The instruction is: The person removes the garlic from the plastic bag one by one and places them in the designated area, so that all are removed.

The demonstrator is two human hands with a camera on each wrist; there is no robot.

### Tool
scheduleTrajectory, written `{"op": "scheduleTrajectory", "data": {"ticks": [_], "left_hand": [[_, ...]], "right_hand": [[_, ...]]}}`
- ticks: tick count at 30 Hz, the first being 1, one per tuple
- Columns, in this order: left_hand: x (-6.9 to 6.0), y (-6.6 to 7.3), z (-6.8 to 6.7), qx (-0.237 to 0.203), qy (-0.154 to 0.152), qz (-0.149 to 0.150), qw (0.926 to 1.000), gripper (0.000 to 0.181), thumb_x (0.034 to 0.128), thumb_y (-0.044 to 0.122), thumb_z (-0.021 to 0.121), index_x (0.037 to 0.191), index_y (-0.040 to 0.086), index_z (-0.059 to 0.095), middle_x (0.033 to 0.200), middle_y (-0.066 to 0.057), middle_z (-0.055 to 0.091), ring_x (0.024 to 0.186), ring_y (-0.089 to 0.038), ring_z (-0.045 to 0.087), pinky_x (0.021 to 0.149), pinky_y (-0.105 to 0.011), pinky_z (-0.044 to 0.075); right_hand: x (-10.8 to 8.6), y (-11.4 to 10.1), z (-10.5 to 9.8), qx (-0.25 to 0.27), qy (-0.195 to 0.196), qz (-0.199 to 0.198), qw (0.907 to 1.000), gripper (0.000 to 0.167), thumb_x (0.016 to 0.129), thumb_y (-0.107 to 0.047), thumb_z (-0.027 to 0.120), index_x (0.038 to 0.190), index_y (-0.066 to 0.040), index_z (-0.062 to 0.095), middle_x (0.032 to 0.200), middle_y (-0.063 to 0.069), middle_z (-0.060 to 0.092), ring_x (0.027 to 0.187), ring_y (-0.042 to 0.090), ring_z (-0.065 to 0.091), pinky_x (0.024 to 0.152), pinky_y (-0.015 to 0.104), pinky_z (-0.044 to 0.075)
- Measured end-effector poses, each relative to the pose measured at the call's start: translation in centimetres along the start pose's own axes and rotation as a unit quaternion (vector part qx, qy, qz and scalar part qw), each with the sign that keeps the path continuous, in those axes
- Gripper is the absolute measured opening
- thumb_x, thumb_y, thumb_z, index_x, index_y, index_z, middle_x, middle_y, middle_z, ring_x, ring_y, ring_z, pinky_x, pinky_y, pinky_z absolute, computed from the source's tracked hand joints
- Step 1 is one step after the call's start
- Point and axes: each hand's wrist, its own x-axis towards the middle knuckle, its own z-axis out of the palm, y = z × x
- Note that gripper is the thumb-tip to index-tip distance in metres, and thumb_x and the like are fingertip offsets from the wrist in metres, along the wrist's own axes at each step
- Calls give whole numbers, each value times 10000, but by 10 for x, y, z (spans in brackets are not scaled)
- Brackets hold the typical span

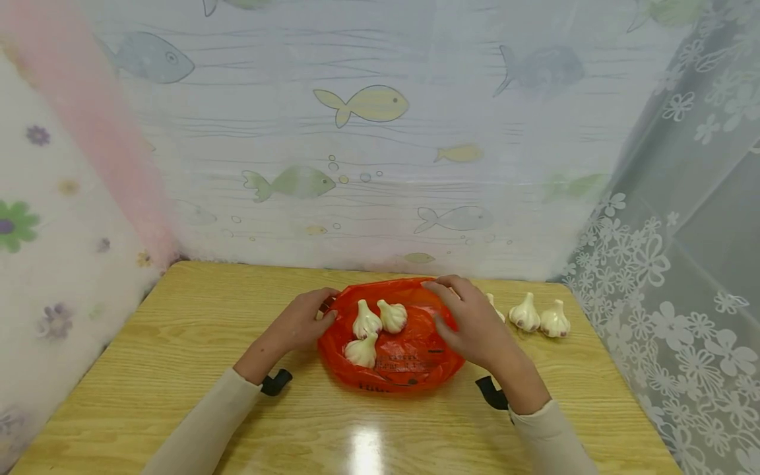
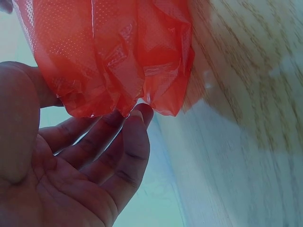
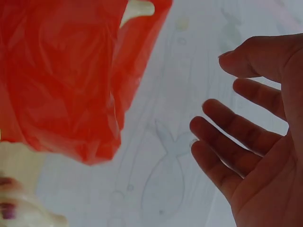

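Note:
A red plastic bag (image 1: 410,369) with dark print sits mouth-up on the table, its rim spread wide. Three white garlic bulbs (image 1: 367,320) lie inside, towards its left half. At the left rim my left hand (image 1: 304,320) holds the bag's edge, thumb over the rim and fingers outside; the left wrist view shows curled fingers (image 2: 135,142) against the crumpled plastic. My right hand (image 1: 475,323) hovers by the right rim, fingers loosely bent and, in the right wrist view, apart from the plastic with nothing in them.
On the wooden table (image 1: 196,343), two garlic bulbs (image 1: 555,320) stand to the right of my right hand, and another bulb (image 1: 495,307) is partly hidden behind it. A fish-patterned curtain (image 1: 368,218) hangs along the back edge, with floral sheeting (image 1: 653,264) on the right.

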Motion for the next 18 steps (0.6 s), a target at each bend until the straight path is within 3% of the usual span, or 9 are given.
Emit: {"op": "scheduleTrajectory", "data": {"ticks": [18], "left_hand": [[-1, 1, 0, -50, -7, -6, 10000, 402, 1052, 145, 639, 1434, 28, 595, 1256, -95, 709, 1109, -255, 680, 928, -421, 622]], "right_hand": [[7, -33, 40, 348, -232, -360, 9985, 532, 877, -21, 821, 1377, -87, 651, 1313, 107, 625, 1159, 280, 641, 976, 408, 579]]}}
